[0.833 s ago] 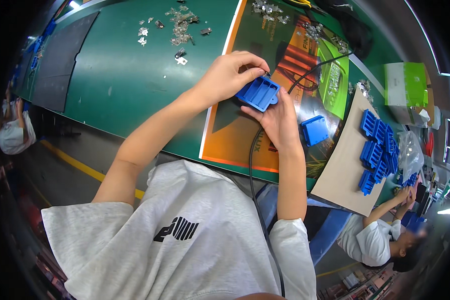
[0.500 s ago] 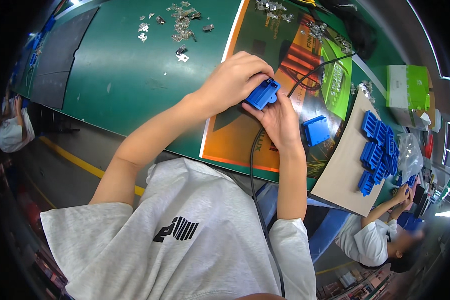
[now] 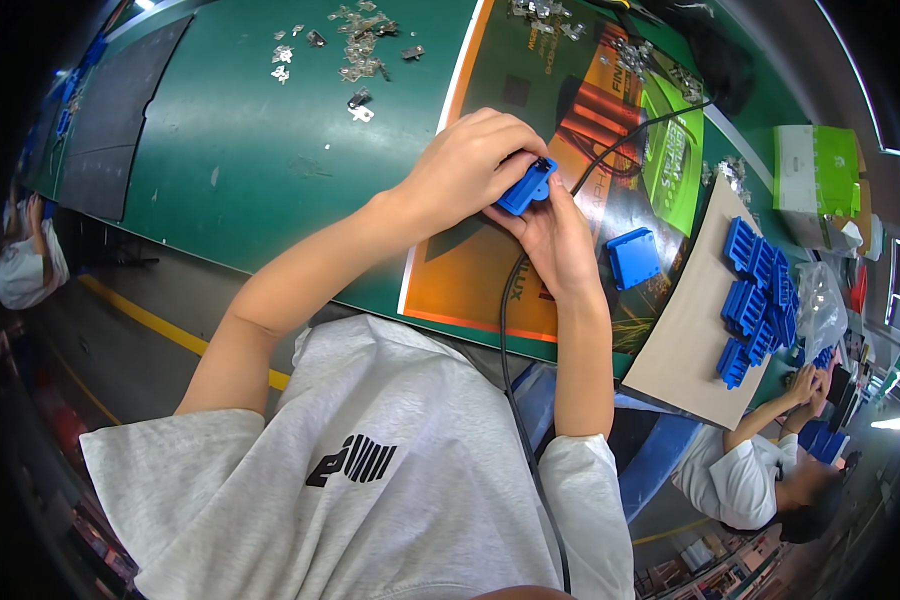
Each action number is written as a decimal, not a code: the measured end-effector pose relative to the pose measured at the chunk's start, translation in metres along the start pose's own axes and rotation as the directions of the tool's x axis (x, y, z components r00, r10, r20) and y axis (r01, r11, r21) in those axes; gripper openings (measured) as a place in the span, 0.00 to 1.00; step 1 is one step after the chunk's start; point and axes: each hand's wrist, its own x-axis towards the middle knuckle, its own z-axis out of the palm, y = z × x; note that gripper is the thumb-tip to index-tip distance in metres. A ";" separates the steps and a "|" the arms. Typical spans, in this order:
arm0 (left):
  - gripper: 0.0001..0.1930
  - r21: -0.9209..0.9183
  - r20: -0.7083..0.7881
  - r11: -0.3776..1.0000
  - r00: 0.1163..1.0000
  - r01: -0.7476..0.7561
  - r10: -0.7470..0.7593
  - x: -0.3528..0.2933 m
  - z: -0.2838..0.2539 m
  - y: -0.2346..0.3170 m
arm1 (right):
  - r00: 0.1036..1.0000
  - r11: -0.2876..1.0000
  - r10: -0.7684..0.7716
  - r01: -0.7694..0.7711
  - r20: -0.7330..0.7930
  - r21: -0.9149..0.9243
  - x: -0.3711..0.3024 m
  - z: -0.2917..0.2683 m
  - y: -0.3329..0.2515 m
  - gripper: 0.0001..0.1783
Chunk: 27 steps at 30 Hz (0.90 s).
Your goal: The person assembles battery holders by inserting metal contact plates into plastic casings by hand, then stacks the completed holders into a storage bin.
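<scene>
Blue plastic housing point(image 3: 526, 194), open side up and a small rounded lug on its edge, is held between both hands, just above the printed sheet point(image 3: 448, 290) on the bench. Through the head camera I log the left hand point(image 3: 473, 166) closed over its far side, thumb and fingers pinching near the upper end. Right hand point(image 3: 557, 240) is cupped underneath and along the near side, supporting it. A small dark piece point(image 3: 543, 165) shows at the upper end, by the left fingertips; whether it is seated or only held there, I cannot tell.

Progress, my judgement: the housing looks partly filled at most; much of its inside is hidden by the left hand. A second blue housing point(image 3: 633, 259) lies closed face up beside the right wrist, so I cannot read its contents.

Further out: black cable point(image 3: 503, 330) runs across the sheet and under the hands. Loose metal clips point(image 3: 363, 45) lie scattered on the green tabletop point(image 3: 240, 180), with more clips point(image 3: 545, 14) on the sheet's far end. To the right, slotted blue housings point(image 3: 745, 310) are heaped on brown cardboard point(image 3: 670, 350), near a clear plastic bag point(image 3: 820, 300). A co-worker's hands point(image 3: 808, 383) are beyond.
</scene>
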 end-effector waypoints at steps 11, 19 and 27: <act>0.05 -0.018 0.001 1.000 1.000 0.016 -0.016 0.002 0.001 0.001 | 1.000 0.999 -0.024 0.024 -0.011 -0.031 0.002 0.002 -0.001 0.23; 0.08 0.068 0.053 0.997 0.998 0.036 -0.040 0.002 0.005 0.005 | 0.979 0.982 -0.168 0.156 -0.113 -0.110 0.010 -0.003 0.015 0.23; 0.10 0.228 0.085 0.973 0.995 0.029 -0.050 -0.017 0.011 -0.002 | 0.859 0.850 -0.440 0.306 -0.261 -0.428 0.015 0.006 0.031 0.20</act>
